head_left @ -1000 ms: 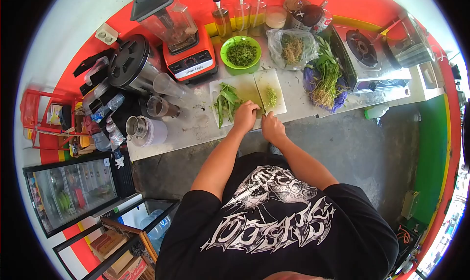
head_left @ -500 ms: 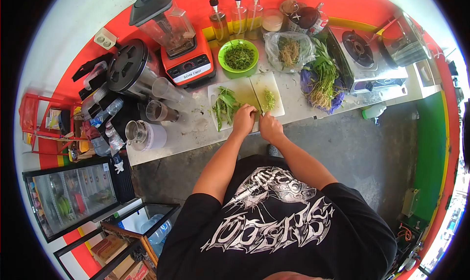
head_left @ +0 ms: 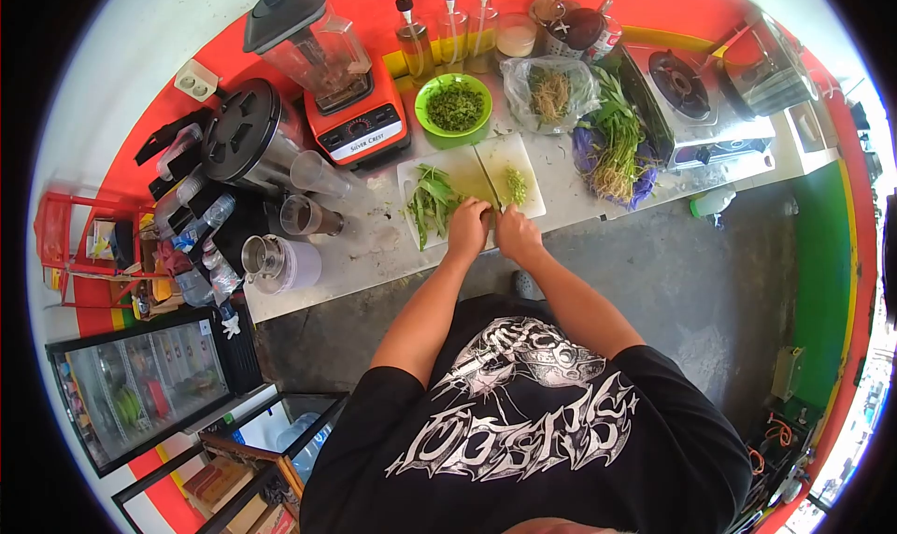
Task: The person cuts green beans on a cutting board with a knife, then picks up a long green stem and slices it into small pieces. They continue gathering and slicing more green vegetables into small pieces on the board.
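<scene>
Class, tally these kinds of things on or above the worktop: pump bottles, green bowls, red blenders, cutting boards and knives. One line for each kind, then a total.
Pump bottles: 3
Green bowl: 1
Red blender: 1
Cutting board: 1
Knife: 1
Total: 7

the bare right hand [head_left: 518, 231] holds a long thin knife [head_left: 490, 177] over the white rectangular board [head_left: 509, 149]; the bare left hand [head_left: 469, 224] is just beside, near leafy green stems [head_left: 429, 198].

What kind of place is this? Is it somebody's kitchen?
It looks like a kitchen, maybe a small food or drink stall. There's a big blender, a stove, and leafy greens on a cutting board.
</scene>
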### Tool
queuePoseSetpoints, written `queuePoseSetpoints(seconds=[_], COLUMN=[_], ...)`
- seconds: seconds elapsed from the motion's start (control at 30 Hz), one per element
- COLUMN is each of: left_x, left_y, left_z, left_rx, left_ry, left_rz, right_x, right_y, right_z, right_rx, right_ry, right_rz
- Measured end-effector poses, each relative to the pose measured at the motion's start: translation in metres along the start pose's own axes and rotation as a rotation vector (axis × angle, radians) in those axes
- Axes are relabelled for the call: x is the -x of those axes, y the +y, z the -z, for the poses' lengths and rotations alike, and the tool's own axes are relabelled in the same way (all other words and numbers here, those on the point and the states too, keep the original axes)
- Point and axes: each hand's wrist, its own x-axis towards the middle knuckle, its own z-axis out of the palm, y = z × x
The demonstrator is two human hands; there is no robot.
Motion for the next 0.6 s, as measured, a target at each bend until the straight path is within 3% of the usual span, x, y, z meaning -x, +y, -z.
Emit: queuePoseSetpoints(seconds=[0.17,0.33,0.4,0.6], left_x=[0.005,0.008,0.010,0.013], left_y=[0.009,0.006,0.003,-0.001], left_z=[0.004,0.003,0.004,0.011], left_rx=[-0.190,-0.173,-0.160,-0.111], left_ry=[0.040,0.066,0.056,0.025], left_rz=[-0.002,0.037,0.035,-0.022], right_x=[0.004,0.021,0.014,0.015], right_y=[-0.005,-0.003,-0.004,-0.009], right_z=[0.002,-0.011,-0.008,-0.002], right_rx=[0.013,-0.015,-0.013,0.016], right_ry=[0.009,0.011,0.062,0.032], right_rz=[-0.005,-0.100,-0.018,-0.041])
